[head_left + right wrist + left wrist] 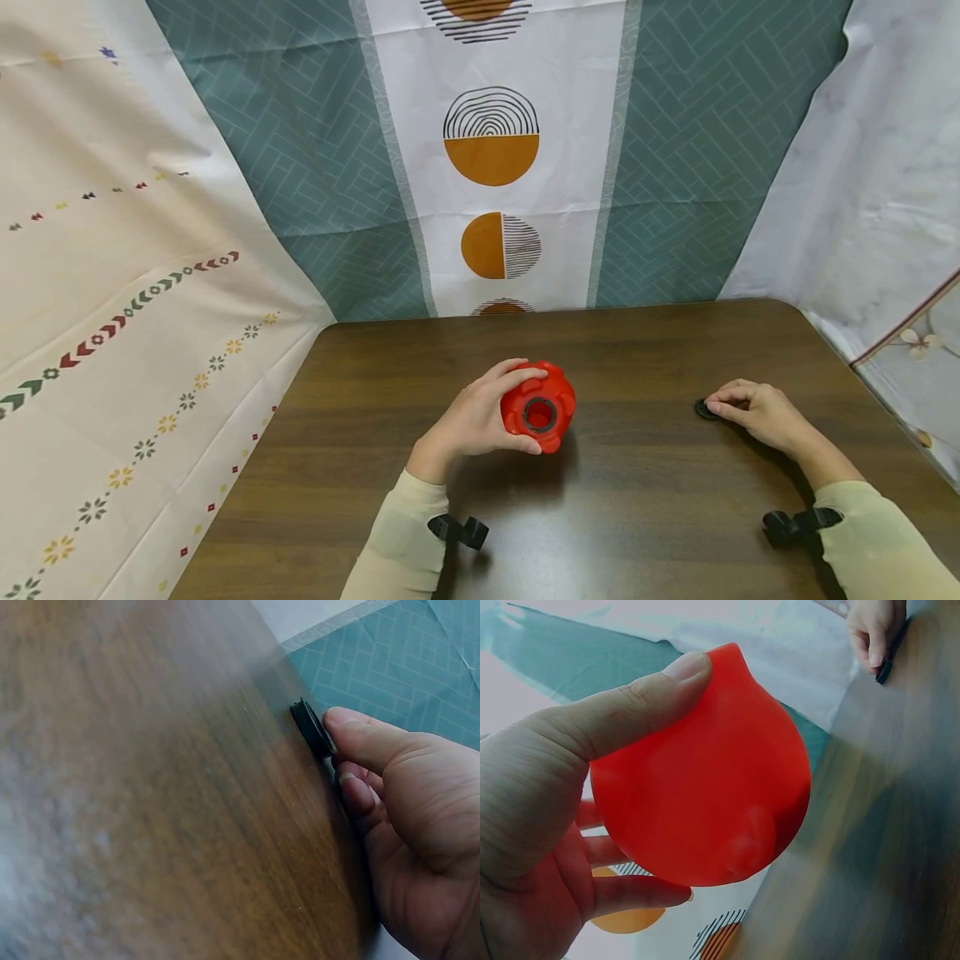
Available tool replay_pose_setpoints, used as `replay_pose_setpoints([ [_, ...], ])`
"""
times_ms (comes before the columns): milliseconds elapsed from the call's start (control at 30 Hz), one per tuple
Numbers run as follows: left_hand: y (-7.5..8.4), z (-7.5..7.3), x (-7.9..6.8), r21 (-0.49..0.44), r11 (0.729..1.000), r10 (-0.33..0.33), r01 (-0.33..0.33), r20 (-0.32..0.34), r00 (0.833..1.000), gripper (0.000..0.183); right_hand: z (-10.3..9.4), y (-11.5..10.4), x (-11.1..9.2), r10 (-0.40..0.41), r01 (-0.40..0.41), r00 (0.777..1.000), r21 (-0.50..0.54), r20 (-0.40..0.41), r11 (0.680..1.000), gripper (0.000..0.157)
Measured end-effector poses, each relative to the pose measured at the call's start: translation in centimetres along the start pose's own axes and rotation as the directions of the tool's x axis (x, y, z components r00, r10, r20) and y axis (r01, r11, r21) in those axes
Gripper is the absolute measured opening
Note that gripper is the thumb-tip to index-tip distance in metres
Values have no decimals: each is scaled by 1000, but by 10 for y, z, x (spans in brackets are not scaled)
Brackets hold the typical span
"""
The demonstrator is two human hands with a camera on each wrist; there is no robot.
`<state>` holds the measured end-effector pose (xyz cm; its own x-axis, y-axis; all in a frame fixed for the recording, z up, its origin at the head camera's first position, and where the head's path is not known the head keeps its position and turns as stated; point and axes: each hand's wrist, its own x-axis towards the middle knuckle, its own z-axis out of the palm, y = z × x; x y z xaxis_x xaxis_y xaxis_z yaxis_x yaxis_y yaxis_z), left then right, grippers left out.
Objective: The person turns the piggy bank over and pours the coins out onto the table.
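Observation:
My left hand grips a red, rounded, hollow object above the table, with the thumb below and the fingers over its top in the head view. Several lobes surround a dark-rimmed round hole on its face. The left wrist view shows a smooth, bulging side of the red object with a pointed tip, and my left thumb lies against it. Farther right, my right hand pinches the edge of a small black disc at the tabletop. In the right wrist view, the black disc has a thin raised rim.
The brown wooden table extends beneath both hands. A patterned cloth hangs behind its far edge, with pale cloths at both sides. Black wrist mounts sit over the sleeves.

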<state>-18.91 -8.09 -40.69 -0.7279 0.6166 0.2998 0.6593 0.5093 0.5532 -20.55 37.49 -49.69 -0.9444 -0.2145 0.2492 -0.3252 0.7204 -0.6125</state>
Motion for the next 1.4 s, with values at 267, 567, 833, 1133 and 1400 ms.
replay_pose_setpoints([
  [267, 2, 1, 1, -5, 1000, -9, 8, -40, 999, 81, -6, -24, -5, 140, -126, 972, 83, -189, 989, 33],
  [567, 1, -1, 0, 1, 1000, -5, 5, -124, 992, 81, 12, -128, 12, 34, 32, 981, 335, -190, 942, 37],
  [833, 0, -1, -1, 6, 1000, 28, -27, -170, 985, 82, 43, -195, 22, -104, 110, 994, 489, -40, 865, 55],
  [1133, 6, -3, 2, -34, 996, 77, -87, -243, 967, 86, 63, -231, 31, -97, 56, 994, 589, 39, 806, 69],
  [1400, 7, -2, 3, -53, 993, 91, -110, -271, 958, 85, 72, -237, 34, -72, -12, 992, 637, 106, 771, 74],
])
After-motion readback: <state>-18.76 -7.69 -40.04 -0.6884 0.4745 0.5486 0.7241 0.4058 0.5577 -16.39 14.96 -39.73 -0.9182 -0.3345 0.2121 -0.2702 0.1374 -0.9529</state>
